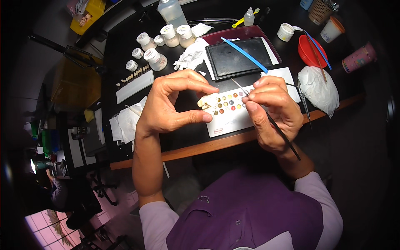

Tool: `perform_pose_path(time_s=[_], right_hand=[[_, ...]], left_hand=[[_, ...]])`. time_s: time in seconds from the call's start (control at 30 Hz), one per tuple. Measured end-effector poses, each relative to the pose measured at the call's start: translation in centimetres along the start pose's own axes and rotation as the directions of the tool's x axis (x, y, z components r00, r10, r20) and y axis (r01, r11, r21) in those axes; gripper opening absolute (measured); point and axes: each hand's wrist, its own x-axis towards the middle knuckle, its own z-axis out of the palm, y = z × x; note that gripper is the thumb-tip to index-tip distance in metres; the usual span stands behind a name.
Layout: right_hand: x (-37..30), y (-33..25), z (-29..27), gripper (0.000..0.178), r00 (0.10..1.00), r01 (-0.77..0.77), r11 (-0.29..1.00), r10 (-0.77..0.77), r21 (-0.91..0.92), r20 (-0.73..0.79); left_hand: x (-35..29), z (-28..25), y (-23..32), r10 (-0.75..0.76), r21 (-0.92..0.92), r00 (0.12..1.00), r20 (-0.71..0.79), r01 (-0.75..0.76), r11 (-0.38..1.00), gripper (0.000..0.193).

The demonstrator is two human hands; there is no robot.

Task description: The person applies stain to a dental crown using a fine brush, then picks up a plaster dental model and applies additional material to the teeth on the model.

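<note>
My left hand (173, 102) pinches a small cream-coloured dental model (207, 102) with tooth shapes between thumb and forefinger, held up over the desk. My right hand (275, 112) grips a thin dark-handled paintbrush (276, 125) like a pen. Its fine tip points up and to the left, apart from the dental model. Below both hands lies a white palette card (227, 126) with rows of coloured round spots, some yellow, brown, red and grey. My right fingers cover part of its right side.
Behind my hands lie a black flat case (233, 58) and a blue strip (246, 55). Several white powder jars (155, 60) and a tooth shade guide (134, 85) stand left. To the right are a red bowl (310, 50) and crumpled white cloth (318, 89). The wooden desk edge (187, 149) runs nearest me.
</note>
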Motion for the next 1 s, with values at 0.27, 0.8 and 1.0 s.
perform_pose_path(time_s=[0.27, 0.8, 1.0], right_hand=[[1.0, -0.5, 1.1, 0.011, 0.991, 0.120, 0.991, -0.117, -0.055, 0.058], [-1.7, -0.1, -3.2, 0.012, 0.999, 0.041, 0.895, -0.051, -0.444, -0.010], [-2.8, -0.2, -4.2, 0.014, 0.998, 0.034, 0.863, -0.052, -0.503, -0.021]], left_hand=[[-0.3, -0.3, 0.3, -0.082, -0.064, 0.997, 0.017, 0.083, 0.995, 0.054], [-0.7, -1.0, -1.5, -0.104, -0.236, 0.994, 0.022, 0.106, 0.966, 0.045], [-0.6, -0.7, -2.1, -0.079, -0.338, 0.996, 0.031, 0.085, 0.937, 0.047]])
